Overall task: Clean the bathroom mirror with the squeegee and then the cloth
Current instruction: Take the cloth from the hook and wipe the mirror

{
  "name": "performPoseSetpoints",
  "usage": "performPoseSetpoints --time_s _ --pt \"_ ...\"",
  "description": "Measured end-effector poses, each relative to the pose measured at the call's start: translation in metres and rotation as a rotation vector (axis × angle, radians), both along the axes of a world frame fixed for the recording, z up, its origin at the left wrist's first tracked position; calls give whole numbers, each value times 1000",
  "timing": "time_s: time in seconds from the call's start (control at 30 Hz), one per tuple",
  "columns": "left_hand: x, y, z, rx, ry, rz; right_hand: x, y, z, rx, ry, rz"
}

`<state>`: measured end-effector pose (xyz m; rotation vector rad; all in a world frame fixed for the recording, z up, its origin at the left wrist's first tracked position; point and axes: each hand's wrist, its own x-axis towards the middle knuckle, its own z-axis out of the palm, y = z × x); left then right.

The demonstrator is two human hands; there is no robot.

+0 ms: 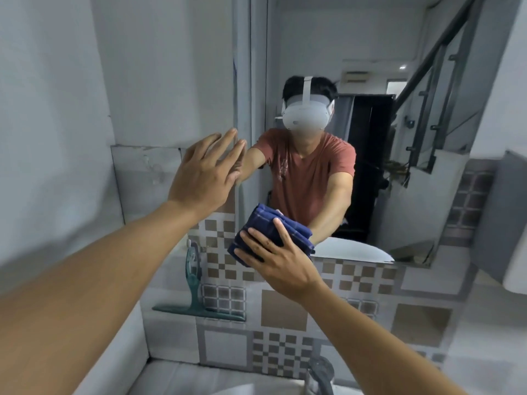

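The bathroom mirror (370, 67) fills the upper right of the head view and reflects a person in a red shirt. My right hand (281, 256) presses a folded dark blue cloth (266, 226) flat against the mirror's lower left corner, fingers spread over it. My left hand (205, 172) is raised with straight fingers, its fingertips touching the mirror's left edge and holding nothing. A teal squeegee (196, 297) hangs on the tiled wall below left of the mirror, apart from both hands.
Checked brown and grey tiles (285, 309) cover the wall under the mirror. A metal tap (320, 374) and a white basin rim (228, 390) sit at the bottom. A white wall (57, 109) closes the left side.
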<state>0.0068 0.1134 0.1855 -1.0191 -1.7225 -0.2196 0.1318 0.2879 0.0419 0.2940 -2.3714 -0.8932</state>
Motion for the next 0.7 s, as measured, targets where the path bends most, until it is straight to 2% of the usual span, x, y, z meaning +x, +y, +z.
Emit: performPoseSetpoints --time_s 0.13,0.27,0.5,0.57,0.7 --pt "11 7 -7 73 -57 -19 31 27 -2 -49 40 -58" --pt "26 17 -19 133 -120 -20 61 50 6 -180 133 -166" --pt "47 32 -65 63 -161 -30 103 92 1 -429 297 -339" --pt "45 33 -68 42 -196 -9 113 99 -3 -586 388 -400" --pt "43 31 -64 41 -215 -18 119 101 -8 -1063 605 -510"
